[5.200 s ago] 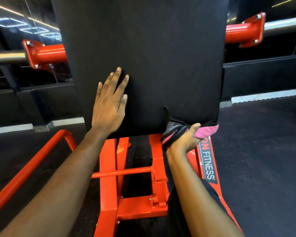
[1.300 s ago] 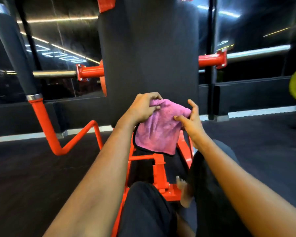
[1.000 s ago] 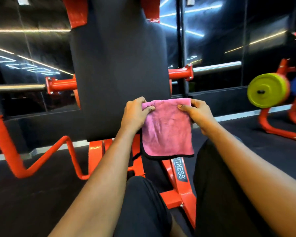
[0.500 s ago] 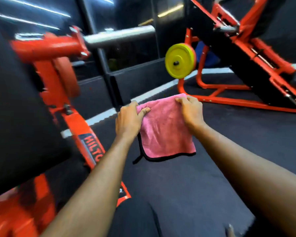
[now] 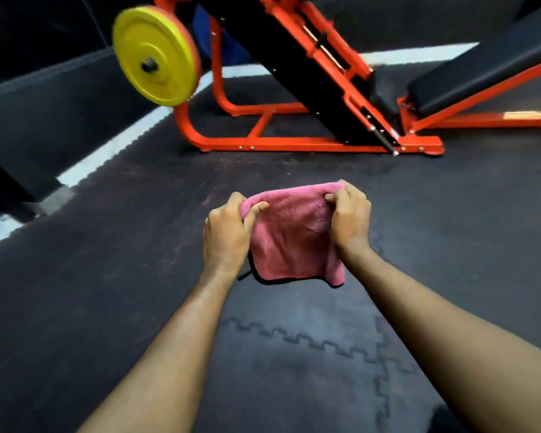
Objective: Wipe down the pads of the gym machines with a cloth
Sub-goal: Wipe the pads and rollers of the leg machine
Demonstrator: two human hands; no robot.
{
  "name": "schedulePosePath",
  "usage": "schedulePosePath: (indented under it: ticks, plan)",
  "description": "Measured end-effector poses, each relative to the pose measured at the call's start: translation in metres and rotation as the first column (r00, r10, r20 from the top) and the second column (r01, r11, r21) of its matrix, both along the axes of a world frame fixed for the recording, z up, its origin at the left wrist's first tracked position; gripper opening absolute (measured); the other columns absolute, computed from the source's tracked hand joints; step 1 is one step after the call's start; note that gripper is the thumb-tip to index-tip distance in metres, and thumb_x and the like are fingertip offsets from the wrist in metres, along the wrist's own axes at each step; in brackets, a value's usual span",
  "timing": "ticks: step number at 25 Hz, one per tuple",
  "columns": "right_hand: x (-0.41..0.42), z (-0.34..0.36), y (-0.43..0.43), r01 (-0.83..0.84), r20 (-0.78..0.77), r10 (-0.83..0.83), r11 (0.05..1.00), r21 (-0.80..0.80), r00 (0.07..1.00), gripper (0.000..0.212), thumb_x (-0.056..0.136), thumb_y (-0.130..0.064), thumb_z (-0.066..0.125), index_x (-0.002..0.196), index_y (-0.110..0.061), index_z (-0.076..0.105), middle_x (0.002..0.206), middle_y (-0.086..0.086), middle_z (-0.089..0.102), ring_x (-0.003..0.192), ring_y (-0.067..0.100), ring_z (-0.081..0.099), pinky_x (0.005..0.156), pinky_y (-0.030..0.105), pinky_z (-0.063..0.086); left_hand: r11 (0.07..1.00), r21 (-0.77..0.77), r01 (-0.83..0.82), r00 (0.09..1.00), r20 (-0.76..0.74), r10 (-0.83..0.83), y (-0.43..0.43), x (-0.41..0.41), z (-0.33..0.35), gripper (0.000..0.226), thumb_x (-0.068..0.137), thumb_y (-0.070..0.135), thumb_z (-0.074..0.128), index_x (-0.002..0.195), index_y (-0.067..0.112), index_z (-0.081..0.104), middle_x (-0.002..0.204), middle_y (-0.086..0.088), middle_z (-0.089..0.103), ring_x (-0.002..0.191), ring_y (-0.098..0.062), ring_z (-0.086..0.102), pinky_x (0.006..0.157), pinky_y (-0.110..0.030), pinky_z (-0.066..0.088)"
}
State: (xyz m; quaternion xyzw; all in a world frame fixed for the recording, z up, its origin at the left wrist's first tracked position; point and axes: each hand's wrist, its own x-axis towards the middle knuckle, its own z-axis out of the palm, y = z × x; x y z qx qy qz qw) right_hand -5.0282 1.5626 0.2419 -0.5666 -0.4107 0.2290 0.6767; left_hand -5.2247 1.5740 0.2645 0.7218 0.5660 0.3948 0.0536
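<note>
Cloth point(image 5: 294, 239) pinched at top corners by left hand point(image 5: 225, 235), right hand point(image 5: 350, 220); fingers point(image 5: 345, 198) curled, tips hidden; yellow plate point(image 5: 155, 54) blurred.

yellow weight plate point(image 5: 155, 56) | orange machine frame point(image 5: 263, 142) | interlocking black floor mats point(image 5: 294, 354)

ahead: orange machine frame point(image 5: 294, 142), yellow plate point(image 5: 155, 56) | near: open floor mat point(image 5: 138, 276)
</note>
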Motion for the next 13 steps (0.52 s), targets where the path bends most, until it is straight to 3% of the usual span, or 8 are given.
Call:
schedulePosePath:
  ticks: [3,7,10,13]
  plan:
    - [0.057,0.073,0.008,0.047,-0.048,-0.049,0.998,-0.031,0.998,0.035,0.089,-0.01,0.041,0.058,-0.024,0.033,0.049,-0.02,0.046,0.055,-0.002,0.042,0.058,0.022,0.033,0.99,-0.089,0.106,0.994,0.016,-0.105,0.028,0.057,0.075,0.047,0.088,0.059,0.063,0.078,0.015,0.053,0.059,-0.002,0.055,0.059,-0.032,0.05,0.057,-0.04,0.043]
    - [0.137,0.218,0.0,0.1,-0.138,-0.112,0.991,-0.09,0.984,0.046,0.087,0.006,0.046,0.056,-0.025,0.033,0.049,-0.019,0.041,0.054,-0.001,0.036,0.056,0.018,0.03,0.94,-0.202,0.276,0.961,0.051,-0.272,0.047,0.132,0.215,0.044,0.087,0.061,0.063,0.078,0.019,0.052,0.058,0.004,0.053,0.058,-0.026,0.049,0.059,-0.04,0.048]
    - [0.188,0.318,-0.018,0.084,-0.178,-0.099,0.992,-0.09,0.979,0.037,0.078,-0.001,0.049,0.056,-0.026,0.033,0.055,-0.016,0.034,0.058,0.003,0.03,0.056,0.025,0.026,0.888,-0.235,0.396,0.918,0.064,-0.392,0.048,0.181,0.311,0.046,0.087,0.064,0.061,0.08,0.019,0.053,0.061,0.001,0.059,0.063,-0.027,0.058,0.06,-0.042,0.051]
    - [0.244,0.403,-0.045,0.159,-0.191,-0.172,0.984,-0.082,0.966,0.031,0.073,-0.008,0.049,0.051,-0.027,0.04,0.057,-0.015,0.036,0.061,0.005,0.031,0.059,0.03,0.027,0.836,-0.211,0.506,0.862,0.082,-0.501,0.044,0.244,0.398,0.048,0.087,0.062,0.06,0.077,0.016,0.053,0.057,0.002,0.055,0.059,-0.023,0.054,0.057,-0.039,0.047]
